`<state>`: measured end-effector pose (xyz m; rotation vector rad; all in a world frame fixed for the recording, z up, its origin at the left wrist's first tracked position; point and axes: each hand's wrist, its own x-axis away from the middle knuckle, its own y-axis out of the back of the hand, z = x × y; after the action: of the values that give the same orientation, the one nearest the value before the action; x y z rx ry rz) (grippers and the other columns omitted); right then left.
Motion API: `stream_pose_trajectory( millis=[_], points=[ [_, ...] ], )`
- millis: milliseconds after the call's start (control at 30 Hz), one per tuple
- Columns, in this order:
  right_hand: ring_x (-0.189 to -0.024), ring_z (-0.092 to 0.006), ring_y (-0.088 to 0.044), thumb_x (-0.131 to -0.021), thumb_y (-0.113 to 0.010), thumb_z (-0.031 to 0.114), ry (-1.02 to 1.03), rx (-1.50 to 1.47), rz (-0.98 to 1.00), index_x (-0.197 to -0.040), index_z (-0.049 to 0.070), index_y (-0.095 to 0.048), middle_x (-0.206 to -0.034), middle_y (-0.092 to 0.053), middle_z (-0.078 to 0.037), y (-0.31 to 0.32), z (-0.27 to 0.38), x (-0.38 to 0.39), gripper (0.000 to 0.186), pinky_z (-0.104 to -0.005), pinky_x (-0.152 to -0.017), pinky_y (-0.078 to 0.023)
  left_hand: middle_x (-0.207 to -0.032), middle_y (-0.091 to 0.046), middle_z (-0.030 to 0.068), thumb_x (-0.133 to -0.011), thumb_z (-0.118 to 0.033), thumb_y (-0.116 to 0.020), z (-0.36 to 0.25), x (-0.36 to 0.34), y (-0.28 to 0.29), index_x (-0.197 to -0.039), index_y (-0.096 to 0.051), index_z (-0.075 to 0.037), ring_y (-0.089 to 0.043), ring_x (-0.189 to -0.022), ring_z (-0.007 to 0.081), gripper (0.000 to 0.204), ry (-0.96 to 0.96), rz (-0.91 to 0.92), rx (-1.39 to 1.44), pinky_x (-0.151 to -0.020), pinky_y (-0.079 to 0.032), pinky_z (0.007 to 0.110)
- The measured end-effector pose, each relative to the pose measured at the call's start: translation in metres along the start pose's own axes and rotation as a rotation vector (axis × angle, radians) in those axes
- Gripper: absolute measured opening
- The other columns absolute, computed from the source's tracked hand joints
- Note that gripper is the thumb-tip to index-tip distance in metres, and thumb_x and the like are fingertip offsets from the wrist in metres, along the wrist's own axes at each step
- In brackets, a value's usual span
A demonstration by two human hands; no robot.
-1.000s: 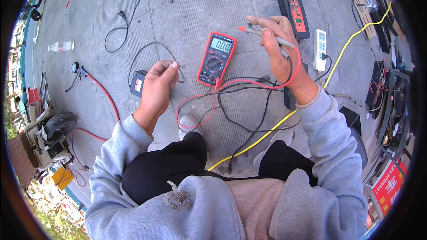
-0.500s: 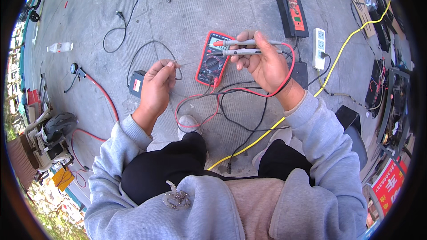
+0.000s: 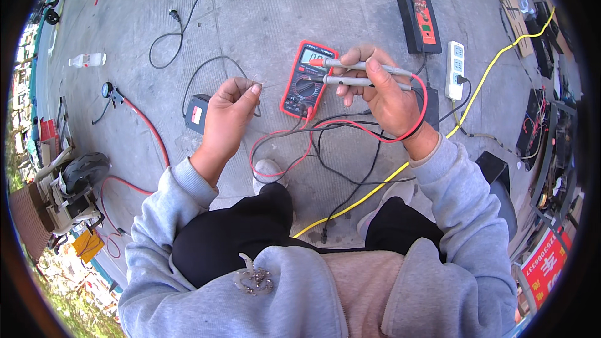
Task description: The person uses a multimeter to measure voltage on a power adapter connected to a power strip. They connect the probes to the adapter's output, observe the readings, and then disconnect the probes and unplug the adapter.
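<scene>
Head: grey probes [image 3: 352,81], red/blk tips [image 3: 315,62] (R hand [image 3: 393,101])

Bare left grip [image 3: 230,111]: thumb pinched against forefinger
Bare right grip [image 3: 391,99]: fingers curled, thumb extended forward
Grey-sleeved forearms [image 3: 168,203]: angled forward, well apart

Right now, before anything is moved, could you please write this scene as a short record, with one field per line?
Left hand: pinched, close to a looped dark cable; what it grips is too small to tell
Right hand: holds two grey probes, one red-tipped, one black-tipped
Multimeter: red-edged, on the ground, display partly hidden by the red tip
Near left hand: small dark box
Beyond right hand: black-and-red box, white power strip
Far left: clear bottle, lying down
</scene>
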<state>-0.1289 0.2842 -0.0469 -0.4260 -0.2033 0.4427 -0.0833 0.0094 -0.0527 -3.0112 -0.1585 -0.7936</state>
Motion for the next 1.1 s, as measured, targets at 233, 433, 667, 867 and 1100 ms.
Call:
stream_pose_trajectory(
  millis=[233, 433, 667, 867, 1100],
  points=[
    [-0.089, -0.0171, -0.064, -0.108, -0.038, 0.037, -0.042, -0.056, -0.001, -0.12, -0.002, -0.053, -0.107, -0.062, -0.015, 0.002, -0.007, 0.003, 0.044, -0.0294, -0.075, -0.052, -0.091, -0.057, 0.001, -0.102, -0.015, -0.054, -0.003, 0.004, -0.002, -0.108, -0.061, -0.001, -0.045, -0.075, 0.0065, 0.016, -0.041, 0.133, 0.101, -0.066, -0.038, 0.021],
    [-0.093, -0.0183, -0.063, -0.107, -0.039, 0.04, -0.008, 0.018, 0.072, -0.121, 0.0, -0.052, -0.111, -0.061, -0.016, -0.004, -0.002, 0.002, 0.044, -0.0302, -0.076, -0.052, -0.095, -0.058, 0.0069, -0.104, -0.011, -0.04, -0.005, 0.005, -0.003, -0.115, -0.051, -0.003, -0.046, -0.076, 0.0109, 0.018, -0.092, 0.192, 0.278, -0.071, -0.04, 0.026],
    [-0.084, -0.0092, -0.059, -0.107, -0.044, 0.032, 0.103, 0.121, 0.081, -0.118, 0.001, -0.057, -0.109, -0.064, -0.011, -0.016, 0.004, 0.005, 0.035, -0.0238, -0.076, -0.052, -0.089, -0.062, 0.0066, -0.102, -0.011, -0.05, -0.006, 0.003, -0.003, -0.108, -0.052, -0.004, -0.052, -0.069, 0.0095, 0.009, 0.015, 0.138, 0.285, -0.059, -0.039, 0.021],
    [-0.085, -0.0074, -0.057, -0.103, -0.05, 0.022, 0.09, 0.189, 0.134, -0.118, 0.002, -0.059, -0.112, -0.065, -0.008, -0.023, 0.006, 0.007, 0.027, -0.0238, -0.077, -0.05, -0.081, -0.063, 0.0036, -0.098, -0.009, -0.059, -0.007, 0.005, -0.005, -0.107, -0.056, -0.004, -0.051, -0.065, 0.006, 0.011, 0.091, 0.085, 0.202, -0.055, -0.038, 0.019],
    [-0.099, -0.0208, -0.062, -0.098, -0.056, 0.015, 0.173, 0.362, 0.139, -0.113, 0.0, -0.061, -0.11, -0.064, -0.01, -0.035, 0.004, 0.007, 0.022, -0.0339, -0.09, -0.049, -0.077, -0.063, -0.0002, -0.094, -0.008, -0.063, -0.008, 0.007, -0.008, -0.104, -0.059, 0.0, -0.054, -0.065, 0.0035, 0.013, 0.128, 0.084, 0.012, -0.057, -0.04, 0.019]
  ],
)
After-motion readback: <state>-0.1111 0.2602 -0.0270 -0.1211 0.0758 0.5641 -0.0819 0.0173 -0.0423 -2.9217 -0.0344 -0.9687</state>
